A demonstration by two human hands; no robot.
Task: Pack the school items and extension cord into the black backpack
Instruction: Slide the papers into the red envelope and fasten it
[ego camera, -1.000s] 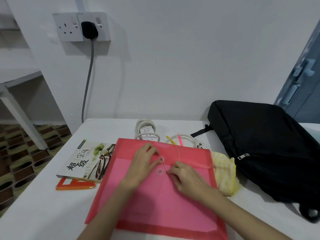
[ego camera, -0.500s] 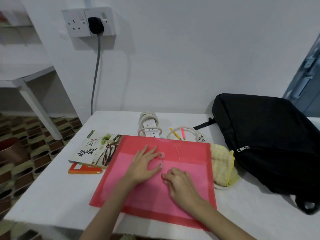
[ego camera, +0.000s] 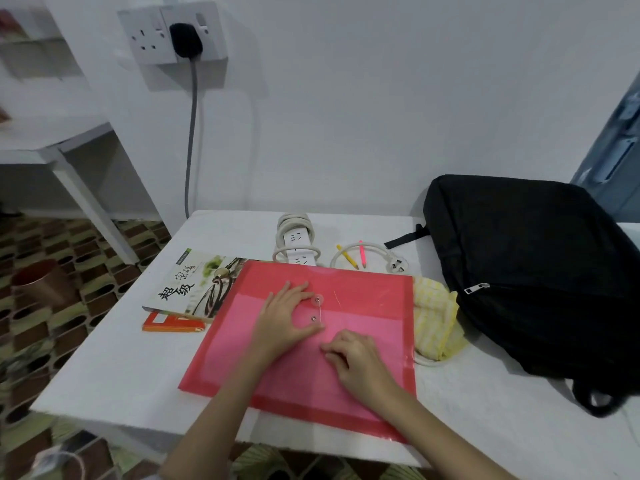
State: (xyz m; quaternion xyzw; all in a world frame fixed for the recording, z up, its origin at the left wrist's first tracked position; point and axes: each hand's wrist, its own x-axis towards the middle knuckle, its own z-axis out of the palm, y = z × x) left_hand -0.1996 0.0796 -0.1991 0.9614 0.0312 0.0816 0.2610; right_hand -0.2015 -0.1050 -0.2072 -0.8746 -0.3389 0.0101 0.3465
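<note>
Since the earlier frame, both hands sit lower on the red folder (ego camera: pixel 367 344), which lies flat mid-desk. Left hand (ego camera: pixel 282 320) presses it with fingers spread; right hand (ego camera: pixel 356 362), fingers curled, pinches its thin string. Black backpack (ego camera: pixel 540 271) lies zipped at right.

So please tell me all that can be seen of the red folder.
The red folder is a flat envelope of translucent plastic, lying on the white table with its near edge reaching the table's edge. Its flap is a darker red band along the far side. Two round buttons with a thin string between them form the clasp. The left hand rests flat beside the buttons; the right hand lies on it with curled fingers. It overlaps a book on the left and a yellow cloth on the right.
</note>
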